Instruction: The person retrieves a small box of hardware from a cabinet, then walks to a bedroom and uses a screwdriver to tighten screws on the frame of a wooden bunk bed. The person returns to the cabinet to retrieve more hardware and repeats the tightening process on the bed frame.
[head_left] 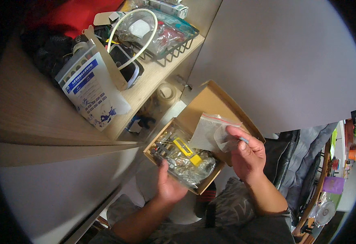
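Note:
An opened cardboard box lies above my lap, its lid folded back. My left hand grips the box's near-left side, thumb over the edge and the other fingers hidden underneath. Inside the box are clear plastic bags of small parts, a yellow rectangular item and small dark pieces. Over the lid, my right hand pinches a small clear zip bag with a red seal line. A small bluish-grey piece shows at the right fingertips; I cannot tell whether it is inside the bag.
To the left, a wooden shelf holds a white-and-blue pouch, a white cable loop, a phone-like device and a dark wire basket. Below it sits a tape roll. Dark padded fabric and a small fan are at right.

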